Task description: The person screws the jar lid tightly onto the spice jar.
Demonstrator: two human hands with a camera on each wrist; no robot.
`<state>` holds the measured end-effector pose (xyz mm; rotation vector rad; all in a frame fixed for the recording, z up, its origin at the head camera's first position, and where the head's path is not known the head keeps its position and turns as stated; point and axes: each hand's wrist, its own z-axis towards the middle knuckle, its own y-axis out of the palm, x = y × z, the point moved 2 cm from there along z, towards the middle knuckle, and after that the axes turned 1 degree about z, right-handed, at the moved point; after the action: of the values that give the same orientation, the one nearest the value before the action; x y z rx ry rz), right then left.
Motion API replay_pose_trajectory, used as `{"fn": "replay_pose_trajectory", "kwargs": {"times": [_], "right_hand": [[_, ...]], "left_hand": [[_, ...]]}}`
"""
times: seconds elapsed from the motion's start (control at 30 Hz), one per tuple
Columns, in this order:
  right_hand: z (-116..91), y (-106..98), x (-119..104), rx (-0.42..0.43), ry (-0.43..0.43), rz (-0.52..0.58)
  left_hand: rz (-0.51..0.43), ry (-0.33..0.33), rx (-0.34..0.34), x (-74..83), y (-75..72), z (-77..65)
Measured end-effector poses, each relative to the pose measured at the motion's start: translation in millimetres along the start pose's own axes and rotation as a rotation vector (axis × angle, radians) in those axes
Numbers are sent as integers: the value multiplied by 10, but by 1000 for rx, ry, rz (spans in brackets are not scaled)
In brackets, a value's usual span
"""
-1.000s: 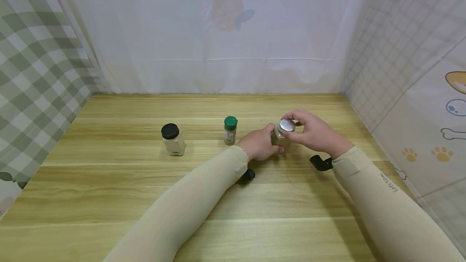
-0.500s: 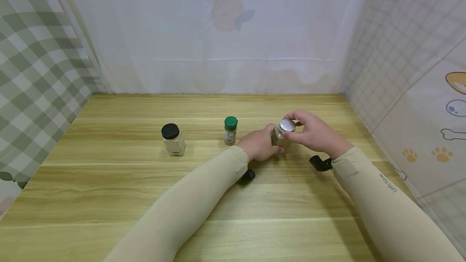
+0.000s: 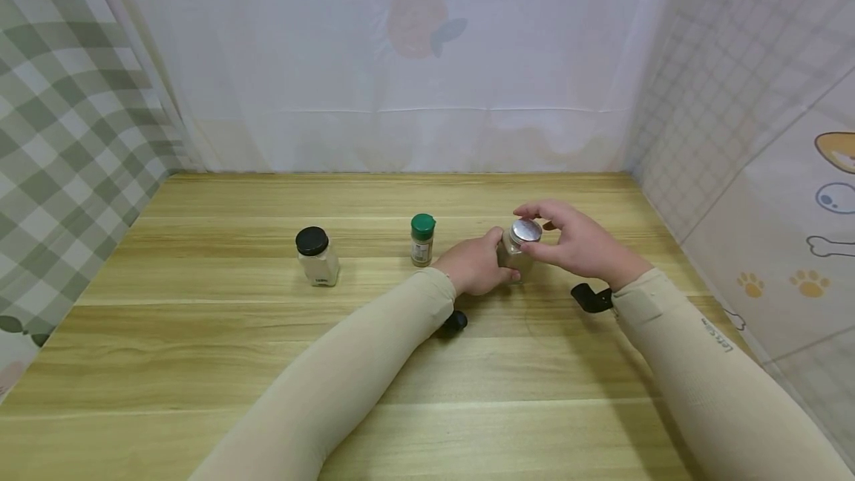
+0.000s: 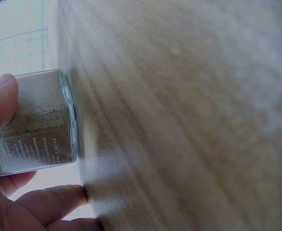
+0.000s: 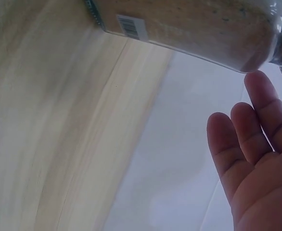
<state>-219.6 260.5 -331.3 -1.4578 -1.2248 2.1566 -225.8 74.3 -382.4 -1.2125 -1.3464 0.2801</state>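
Note:
A square glass spice jar (image 3: 513,262) with brownish powder and a silver metal lid (image 3: 526,231) stands upright on the wooden table. My left hand (image 3: 473,264) grips its body from the left; the left wrist view shows the thumb across the glass (image 4: 40,115) and fine print on its side. Around the lid curves my right hand (image 3: 577,243), thumb at the near edge and forefinger behind. In the right wrist view, three fingers of this hand (image 5: 261,139) extend below the lid, one tip right at the jar's shoulder. A barcode sticker (image 5: 132,27) shows on the glass.
Left of my left hand stands a small spice bottle (image 3: 422,240) with a green cap. Farther left is a jar (image 3: 319,262) of pale contents with a black lid. Black wrist-camera parts (image 3: 591,298) show by the sleeves. A white curtain (image 3: 401,80) hangs behind the table.
The right hand's fingers have shifted slightly on the lid, the forefinger tip moving a little left and up. The left hand and the jar stay in place.

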Motion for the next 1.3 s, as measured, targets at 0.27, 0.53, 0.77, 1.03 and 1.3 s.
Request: {"fn": "replay_pose_trajectory", "kwargs": {"times": [0.27,0.53,0.77,1.03,1.3], "right_hand": [[14,17,-1,9,-18,-18],[24,21,-19,1,26,-1],[38,34,23,-3,61,19],[13,17,1,-5,41,15],[4,-6,5,-8,-18,-2]], "left_hand": [[-6,4,2,-6,0,7],[1,11,-1,-12,-4,18],[10,5,-7,-8,0,13],[-1,-6,-9,7,-8,1],[-5,-12,-7,4,-4,5]]}}
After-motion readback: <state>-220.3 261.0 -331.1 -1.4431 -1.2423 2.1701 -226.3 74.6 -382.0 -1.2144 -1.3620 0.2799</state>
